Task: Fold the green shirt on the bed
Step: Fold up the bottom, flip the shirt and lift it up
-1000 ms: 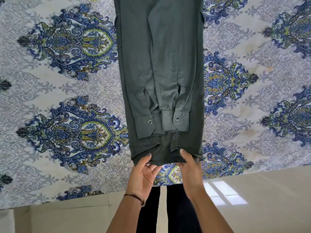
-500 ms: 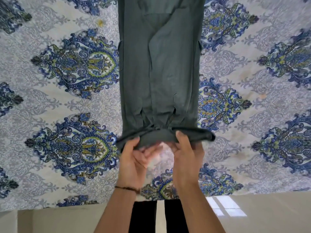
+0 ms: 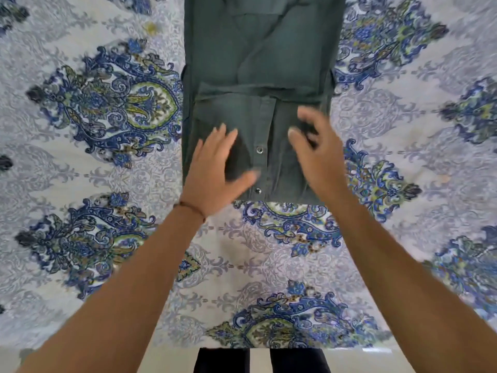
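Observation:
The green shirt (image 3: 258, 57) lies as a long narrow strip on the bed, running away from me. Its near end is folded up over itself, so the snap-button placket faces up and the fold edge lies nearest me. My left hand (image 3: 215, 170) rests flat on the left part of that folded flap, fingers straight and spread. My right hand (image 3: 317, 149) is over the right part of the flap, blurred, with its fingers loosely bent; it grips nothing that I can see.
The bed (image 3: 94, 162) is covered by a white sheet with blue and green paisley medallions. Its near edge runs along the bottom, with pale floor (image 3: 259, 362) and my dark trouser legs (image 3: 220, 362) below it.
Both hands carried the shirt's bottom hem away from me and laid it over the sleeves. The cuffs are now covered. My hands let go of the hem and moved onto the flap.

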